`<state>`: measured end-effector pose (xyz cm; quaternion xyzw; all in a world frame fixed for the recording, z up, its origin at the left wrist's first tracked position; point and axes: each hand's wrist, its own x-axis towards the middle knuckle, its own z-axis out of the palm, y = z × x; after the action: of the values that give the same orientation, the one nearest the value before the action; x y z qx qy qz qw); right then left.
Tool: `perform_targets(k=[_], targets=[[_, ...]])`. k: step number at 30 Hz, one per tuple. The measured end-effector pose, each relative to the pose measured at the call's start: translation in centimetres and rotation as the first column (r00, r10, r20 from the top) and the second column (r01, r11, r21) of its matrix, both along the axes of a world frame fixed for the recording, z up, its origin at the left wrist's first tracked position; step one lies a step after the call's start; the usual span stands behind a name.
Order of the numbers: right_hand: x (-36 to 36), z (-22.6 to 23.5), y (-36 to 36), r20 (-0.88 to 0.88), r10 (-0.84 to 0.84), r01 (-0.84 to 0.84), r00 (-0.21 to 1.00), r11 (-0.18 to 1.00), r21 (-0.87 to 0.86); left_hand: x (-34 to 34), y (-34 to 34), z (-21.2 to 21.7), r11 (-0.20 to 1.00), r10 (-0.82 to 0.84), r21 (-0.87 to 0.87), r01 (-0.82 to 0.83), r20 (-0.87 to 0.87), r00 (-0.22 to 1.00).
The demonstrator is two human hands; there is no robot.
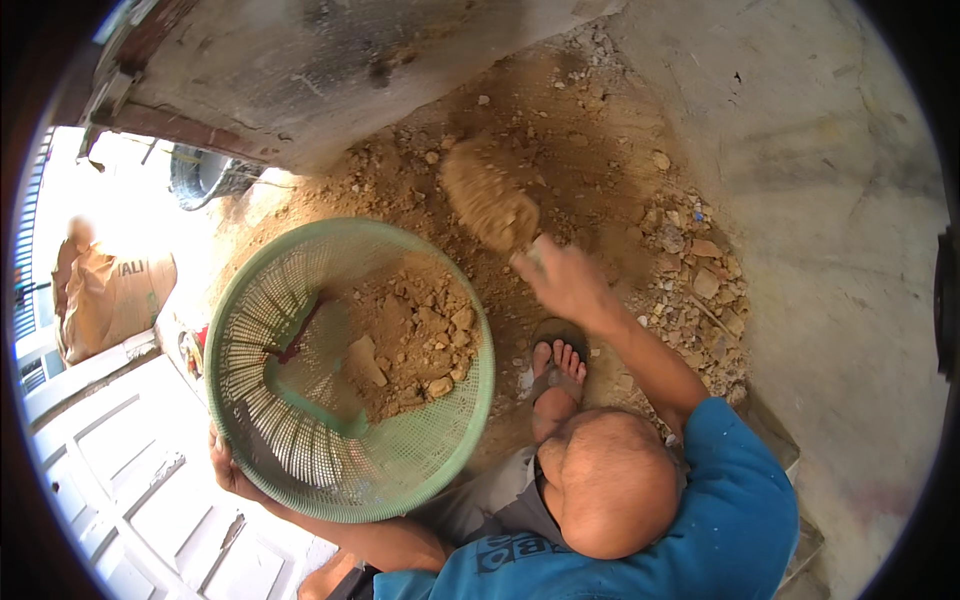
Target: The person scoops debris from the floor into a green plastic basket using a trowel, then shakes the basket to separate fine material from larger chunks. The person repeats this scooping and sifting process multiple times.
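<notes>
A round green plastic mesh basket (450, 465) stands at the left, tilted toward me. Loose brown soil and broken lumps (415, 335) lie along its right inner side. My left hand (228, 468) grips the basket's lower left side from outside, its fingers partly hidden behind the wall. Off to the right of the basket, my right hand (565, 282) is closed round the handle of a trowel (490, 195). Brown soil covers the blade, which is smeared by motion over the dirt. My sandalled foot (558, 368) and bare knee (615, 485) are between my arms.
Soil and rubble (700, 275) spread along the base of the right-hand wall (830, 200). A concrete surface (300, 70) overhangs the far side. At the left are a dark bucket (190, 178), brown sacks (115, 300) and a white panelled door (130, 440).
</notes>
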<state>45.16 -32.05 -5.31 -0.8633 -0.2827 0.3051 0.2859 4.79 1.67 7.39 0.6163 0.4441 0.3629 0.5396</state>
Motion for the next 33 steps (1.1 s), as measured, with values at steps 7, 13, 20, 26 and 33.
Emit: perform_targets(k=[7, 13, 20, 26, 33], targets=[[6.0, 0.1, -2.3, 0.255, -0.236, 0.267, 0.938, 0.959, -0.098, 1.3, -0.8, 0.5, 0.951, 0.243, 0.302, -0.062, -0.613, 0.752], [12.3, -13.2, -5.6, 0.172, -0.238, 0.288, 0.956, 0.875, -0.389, 2.1, -0.9, 1.0, 0.968, 0.234, 0.218, -0.125, -0.598, 0.767], [3.7, -10.1, -8.9, -0.016, -0.267, 0.246, 0.964, 0.906, -0.344, 2.4, -0.8, 1.3, 0.981, 0.165, 0.177, -0.083, -0.522, 0.837], [1.8, -10.2, -8.7, -0.08, -0.181, 0.147, 0.98, 0.936, -0.32, 2.8, -1.2, 1.7, 0.992, -0.048, -0.119, 0.051, 0.023, 0.999], [6.4, -12.5, -7.7, -0.095, -0.088, 0.053, 0.992, 0.945, -0.324, 2.8, -1.1, 1.6, 0.984, -0.066, -0.148, 0.097, 0.201, 0.977]])
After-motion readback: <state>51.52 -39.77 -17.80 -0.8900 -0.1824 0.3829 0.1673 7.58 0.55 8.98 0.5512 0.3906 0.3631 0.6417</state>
